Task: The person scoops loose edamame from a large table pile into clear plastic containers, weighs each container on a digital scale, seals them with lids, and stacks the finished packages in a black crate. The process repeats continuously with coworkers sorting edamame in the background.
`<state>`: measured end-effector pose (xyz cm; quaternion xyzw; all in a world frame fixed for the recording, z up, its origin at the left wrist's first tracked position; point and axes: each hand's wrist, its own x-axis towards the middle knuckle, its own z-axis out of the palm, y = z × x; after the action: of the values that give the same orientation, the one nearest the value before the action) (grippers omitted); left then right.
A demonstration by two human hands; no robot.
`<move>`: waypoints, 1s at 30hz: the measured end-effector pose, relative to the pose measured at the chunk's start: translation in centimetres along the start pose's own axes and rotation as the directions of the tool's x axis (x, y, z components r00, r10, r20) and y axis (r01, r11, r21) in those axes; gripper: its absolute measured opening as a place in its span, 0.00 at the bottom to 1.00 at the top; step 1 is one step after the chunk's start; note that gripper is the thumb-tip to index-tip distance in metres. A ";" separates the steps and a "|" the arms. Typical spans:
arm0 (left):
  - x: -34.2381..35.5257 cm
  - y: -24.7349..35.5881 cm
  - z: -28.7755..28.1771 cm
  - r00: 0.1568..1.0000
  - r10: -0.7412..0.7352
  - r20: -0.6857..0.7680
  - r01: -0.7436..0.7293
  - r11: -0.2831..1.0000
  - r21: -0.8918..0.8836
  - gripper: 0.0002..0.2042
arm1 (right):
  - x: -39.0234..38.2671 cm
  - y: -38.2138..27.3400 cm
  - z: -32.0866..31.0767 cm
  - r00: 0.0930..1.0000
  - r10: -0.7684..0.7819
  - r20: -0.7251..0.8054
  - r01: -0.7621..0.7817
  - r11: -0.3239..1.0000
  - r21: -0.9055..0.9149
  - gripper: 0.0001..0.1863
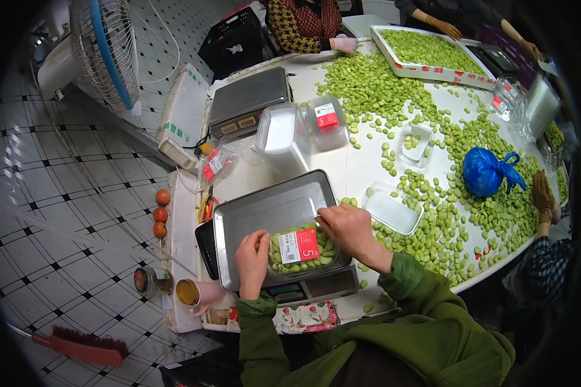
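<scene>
A clear plastic box of shelled green broad beans (319, 261) with a red and white label (299, 246) rests in the metal pan (252, 216) of a weighing scale. My left hand (252, 261) is at the box's left side, its fingers bent together against the edge. Above the box's far right corner, my right hand (350, 231) is closed in a pinch. A small glint shows at its fingertips, but what it grips is too small to make out.
Loose broad beans (381, 84) spread across the white table, around open plastic boxes (394, 208) and a blue bag (485, 173). Stacked tubs (281, 138) and another scale (250, 97) stand beyond the pan. A pink mug (208, 295) is near left. Other people's hands (543, 197) are across the table.
</scene>
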<state>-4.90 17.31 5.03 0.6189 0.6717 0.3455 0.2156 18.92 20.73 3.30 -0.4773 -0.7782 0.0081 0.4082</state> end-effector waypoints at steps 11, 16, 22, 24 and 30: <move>1.1 -4.5 0.4 0.860 -0.422 0.285 0.508 0.666 -0.547 0.13 | 0.2 2.8 0.8 0.853 0.248 0.460 -0.448 0.800 0.399 0.14; 1.4 -5.0 1.1 0.870 -0.408 0.276 0.490 0.652 -0.579 0.11 | 0.8 3.3 0.9 0.739 0.322 0.592 -0.607 0.699 0.378 0.15; 0.6 -3.8 1.1 0.929 -0.332 0.162 0.368 0.784 -0.500 0.13 | -0.2 2.5 1.4 0.853 0.338 0.397 -0.475 0.819 0.323 0.17; -0.8 -3.0 0.1 0.950 -0.300 0.087 0.310 0.870 -0.383 0.15 | -0.7 1.8 -0.1 0.884 0.337 0.325 -0.436 0.846 0.308 0.17; -7.4 -0.7 -0.9 0.908 -0.381 0.173 0.418 0.808 -0.416 0.17 | -2.7 0.8 -4.2 0.651 0.205 0.731 -0.637 0.671 0.379 0.24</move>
<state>-4.98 9.89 4.04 0.4114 0.6807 0.4105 0.4459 22.79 17.55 4.12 -0.4646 -0.6779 0.5183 0.2363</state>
